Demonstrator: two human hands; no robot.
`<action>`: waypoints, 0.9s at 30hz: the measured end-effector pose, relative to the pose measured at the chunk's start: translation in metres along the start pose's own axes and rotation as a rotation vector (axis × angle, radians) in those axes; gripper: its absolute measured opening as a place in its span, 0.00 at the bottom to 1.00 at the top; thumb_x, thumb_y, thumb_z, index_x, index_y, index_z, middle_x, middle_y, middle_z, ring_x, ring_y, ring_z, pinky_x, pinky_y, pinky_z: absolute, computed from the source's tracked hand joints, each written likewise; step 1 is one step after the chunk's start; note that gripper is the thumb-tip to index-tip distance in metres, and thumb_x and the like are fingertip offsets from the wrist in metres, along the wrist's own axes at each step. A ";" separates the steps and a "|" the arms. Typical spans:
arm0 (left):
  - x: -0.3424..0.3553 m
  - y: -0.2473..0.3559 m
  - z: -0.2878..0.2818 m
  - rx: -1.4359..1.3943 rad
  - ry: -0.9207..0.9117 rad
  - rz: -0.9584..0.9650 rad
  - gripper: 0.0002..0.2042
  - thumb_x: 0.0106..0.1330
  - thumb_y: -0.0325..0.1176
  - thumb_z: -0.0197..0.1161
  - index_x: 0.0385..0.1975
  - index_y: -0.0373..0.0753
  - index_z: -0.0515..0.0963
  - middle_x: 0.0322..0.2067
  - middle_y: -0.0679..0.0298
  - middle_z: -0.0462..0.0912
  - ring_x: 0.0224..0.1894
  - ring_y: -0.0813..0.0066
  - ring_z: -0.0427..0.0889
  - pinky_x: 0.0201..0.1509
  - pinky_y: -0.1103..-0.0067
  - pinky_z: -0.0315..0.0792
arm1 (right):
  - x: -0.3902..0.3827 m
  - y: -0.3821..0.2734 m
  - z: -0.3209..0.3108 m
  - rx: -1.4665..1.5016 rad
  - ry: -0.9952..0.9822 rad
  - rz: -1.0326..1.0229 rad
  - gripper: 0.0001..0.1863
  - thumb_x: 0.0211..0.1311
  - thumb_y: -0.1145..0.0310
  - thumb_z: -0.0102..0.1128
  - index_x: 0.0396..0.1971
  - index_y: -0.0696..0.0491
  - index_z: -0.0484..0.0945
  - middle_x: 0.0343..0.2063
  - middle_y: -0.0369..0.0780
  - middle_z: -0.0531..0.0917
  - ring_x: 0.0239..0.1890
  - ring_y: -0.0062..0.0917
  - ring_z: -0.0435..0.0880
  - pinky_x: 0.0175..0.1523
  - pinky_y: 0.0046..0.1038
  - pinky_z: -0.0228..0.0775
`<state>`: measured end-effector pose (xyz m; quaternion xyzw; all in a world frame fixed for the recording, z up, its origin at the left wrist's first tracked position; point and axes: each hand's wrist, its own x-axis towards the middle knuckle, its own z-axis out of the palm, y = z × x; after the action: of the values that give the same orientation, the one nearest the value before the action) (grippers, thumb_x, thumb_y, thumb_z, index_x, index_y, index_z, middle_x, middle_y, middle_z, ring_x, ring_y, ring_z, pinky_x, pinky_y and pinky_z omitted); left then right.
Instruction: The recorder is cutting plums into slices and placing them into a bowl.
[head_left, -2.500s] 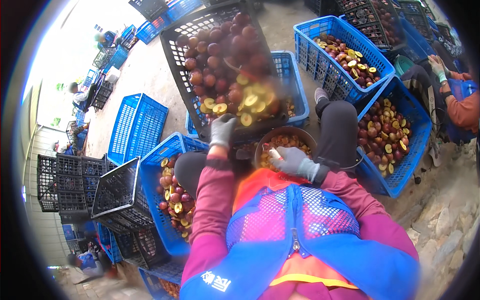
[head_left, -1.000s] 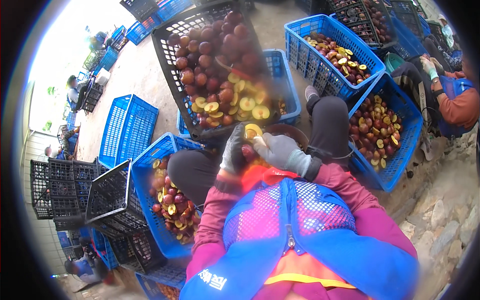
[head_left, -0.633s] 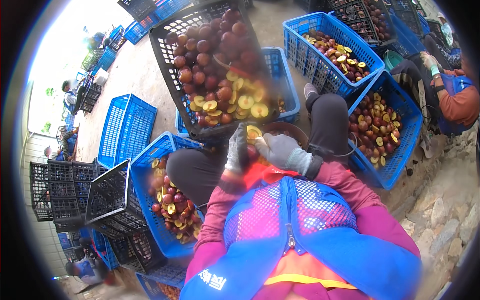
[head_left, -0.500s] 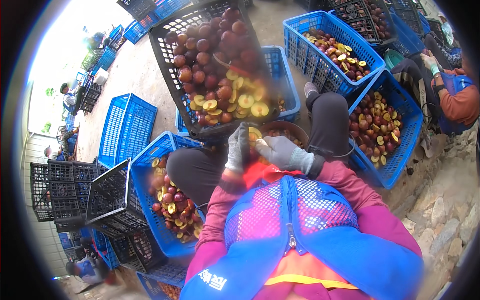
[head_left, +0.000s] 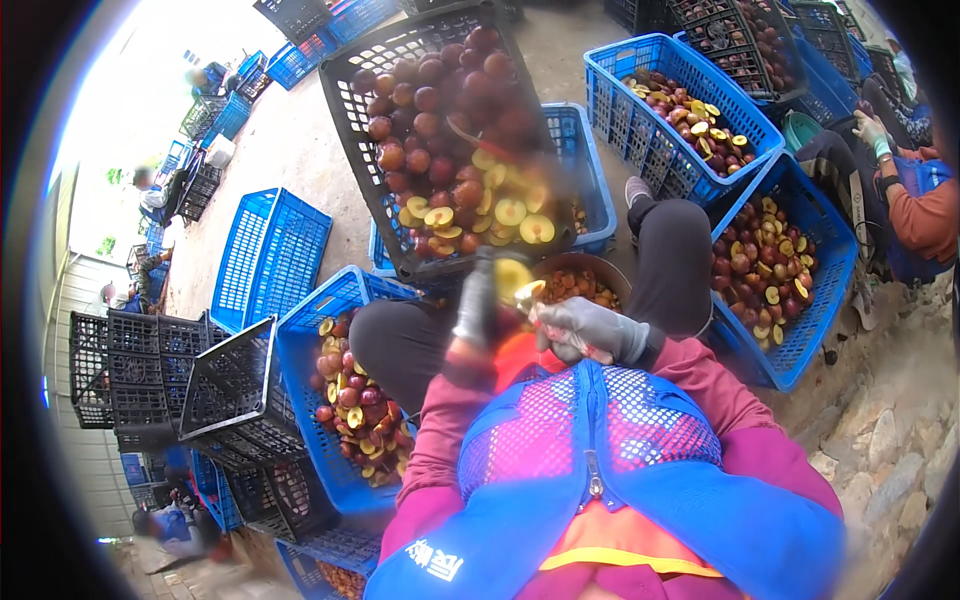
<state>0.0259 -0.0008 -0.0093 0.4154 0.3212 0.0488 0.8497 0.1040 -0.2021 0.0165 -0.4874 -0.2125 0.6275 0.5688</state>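
Note:
Both of my hands wear grey gloves and are above my lap. My left hand (head_left: 476,300), smeared by motion, has a round yellow plum half (head_left: 513,276) at its fingers. Close by on the right, my right hand (head_left: 592,330) is closed; a small yellow-and-brown piece (head_left: 530,290) shows at its fingertips, and whatever is inside the fist is hidden. Beyond them a bowl (head_left: 624,280) of small orange-brown pieces stands between my knees. A black crate (head_left: 352,150) leans toward me, with whole plums (head_left: 426,100) at the top and cut halves (head_left: 510,211) lower down.
A blue crate (head_left: 600,225) is under the black one. Cut plums fill blue crates at my left (head_left: 310,400), right (head_left: 835,270) and far right (head_left: 655,165). Empty-looking blue (head_left: 270,255) and black crates (head_left: 230,385) stand left. Another person (head_left: 915,190) sits at the right.
My hands, together before, have come slightly apart. The small yellow-and-brown piece now shows at my right fingertips, and more of the bowl is visible. The whole view has shifted a little.

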 end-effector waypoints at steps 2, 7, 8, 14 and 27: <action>-0.014 0.027 -0.019 -0.169 0.263 0.079 0.19 0.80 0.55 0.58 0.43 0.44 0.82 0.28 0.72 0.81 0.21 0.80 0.76 0.24 0.82 0.71 | -0.004 0.005 -0.001 -0.255 0.054 -0.189 0.27 0.82 0.48 0.50 0.41 0.60 0.83 0.19 0.38 0.77 0.19 0.21 0.78 0.26 0.27 0.67; -0.063 0.114 -0.206 0.748 0.660 0.490 0.23 0.81 0.48 0.56 0.56 0.31 0.82 0.46 0.56 0.89 0.49 0.61 0.88 0.60 0.71 0.79 | -0.006 0.013 -0.031 -1.081 0.333 -0.145 0.27 0.79 0.45 0.49 0.43 0.57 0.82 0.34 0.54 0.87 0.38 0.51 0.86 0.46 0.49 0.75; -0.073 0.126 -0.194 1.057 0.724 0.505 0.24 0.80 0.49 0.58 0.57 0.30 0.82 0.48 0.53 0.89 0.51 0.58 0.87 0.62 0.70 0.78 | -0.007 0.009 -0.034 -1.181 0.351 0.007 0.27 0.78 0.44 0.49 0.43 0.56 0.82 0.38 0.57 0.88 0.43 0.57 0.87 0.51 0.54 0.75; -0.003 0.106 -0.081 1.737 0.589 0.644 0.26 0.72 0.54 0.65 0.56 0.35 0.81 0.48 0.42 0.88 0.53 0.42 0.87 0.60 0.59 0.78 | -0.003 0.024 -0.038 -1.021 0.419 -0.103 0.28 0.76 0.42 0.51 0.42 0.55 0.81 0.38 0.56 0.88 0.44 0.55 0.87 0.52 0.53 0.75; 0.155 -0.065 0.031 1.507 0.338 0.647 0.32 0.58 0.44 0.77 0.60 0.37 0.74 0.54 0.46 0.82 0.57 0.44 0.82 0.59 0.60 0.77 | -0.006 0.045 -0.058 -0.644 0.696 -0.202 0.19 0.77 0.55 0.58 0.50 0.57 0.81 0.29 0.42 0.84 0.29 0.27 0.85 0.34 0.35 0.78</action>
<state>0.1549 -0.0097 -0.1211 0.9309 0.2558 0.1242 0.2292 0.1302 -0.2364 -0.0435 -0.7966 -0.2394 0.2714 0.4843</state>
